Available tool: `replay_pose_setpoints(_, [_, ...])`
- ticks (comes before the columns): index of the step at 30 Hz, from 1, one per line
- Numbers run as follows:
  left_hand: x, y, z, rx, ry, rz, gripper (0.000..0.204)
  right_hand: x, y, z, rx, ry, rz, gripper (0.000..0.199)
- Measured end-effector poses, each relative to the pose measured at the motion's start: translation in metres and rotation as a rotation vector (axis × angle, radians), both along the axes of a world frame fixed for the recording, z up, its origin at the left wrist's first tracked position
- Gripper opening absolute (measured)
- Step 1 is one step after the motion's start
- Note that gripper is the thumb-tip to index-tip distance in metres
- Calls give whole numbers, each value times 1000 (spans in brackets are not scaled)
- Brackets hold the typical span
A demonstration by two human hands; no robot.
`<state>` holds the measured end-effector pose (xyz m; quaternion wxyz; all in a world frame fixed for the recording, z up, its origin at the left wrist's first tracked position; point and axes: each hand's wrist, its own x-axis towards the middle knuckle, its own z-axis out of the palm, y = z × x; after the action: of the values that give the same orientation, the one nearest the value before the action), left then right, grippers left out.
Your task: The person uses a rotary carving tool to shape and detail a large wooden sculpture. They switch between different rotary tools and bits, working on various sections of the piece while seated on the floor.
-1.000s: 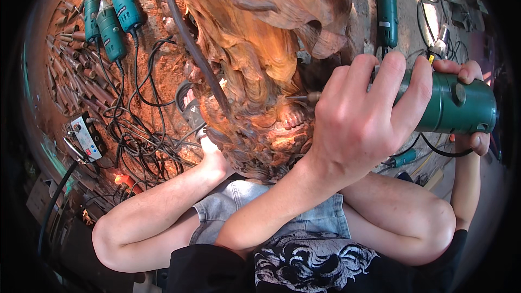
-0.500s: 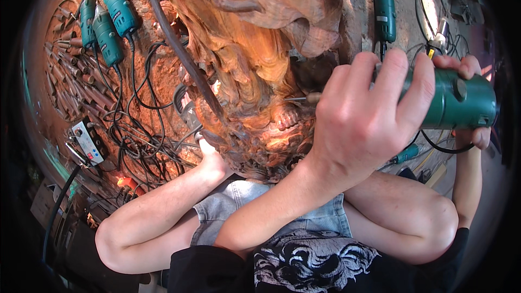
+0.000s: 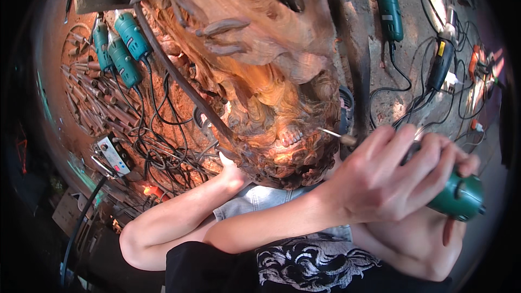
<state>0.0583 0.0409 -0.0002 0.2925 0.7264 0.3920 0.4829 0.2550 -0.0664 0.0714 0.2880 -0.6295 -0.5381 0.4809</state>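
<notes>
The wooden carving [image 3: 304,68] was in the upper middle of the view, and its lower end was in front of the person, between the two bent legs [image 3: 168,230]. Both hands held one green power tool [image 3: 458,201], to the right of this lower end. The left hand [image 3: 380,176] reached across the body, with its fingers curled around the front part of the tool. The right hand [image 3: 467,165] gripped the rear part; it was mostly hidden, so the exact place of all its fingers could not be told. The thin metal bit [image 3: 331,132] pointed leftward, near a carved foot [image 3: 290,137]; whether its tip touched the wood could not be told. At the left were three other green tools [image 3: 124,62], beside a pile of brown rods [image 3: 100,95], with tangled black cables [image 3: 172,161] and a white control box [image 3: 113,154] nearer to the person. At the upper right lay one more green tool [image 3: 388,11].
</notes>
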Motion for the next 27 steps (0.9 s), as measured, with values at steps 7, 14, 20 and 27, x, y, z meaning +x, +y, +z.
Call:
replay_pose_setpoints(7, [-18, -6, 57, 134, -392, -201, 40, -88, -56, 29, 241, 142, -68, 48])
replay_pose_setpoints(14, [-120, -11, -13, 296, -145, -589, 50, -153, -63, 10, 322, 239, 46, 49])
replay_pose_setpoints(20, [-138, -17, -21, 171, -87, -597, 75, -154, -46, 5, 376, 143, 160, 47])
replay_pose_setpoints(27, [-137, -11, -14, 63, -105, -610, 76, -161, -33, 5, 438, 76, 112, 41])
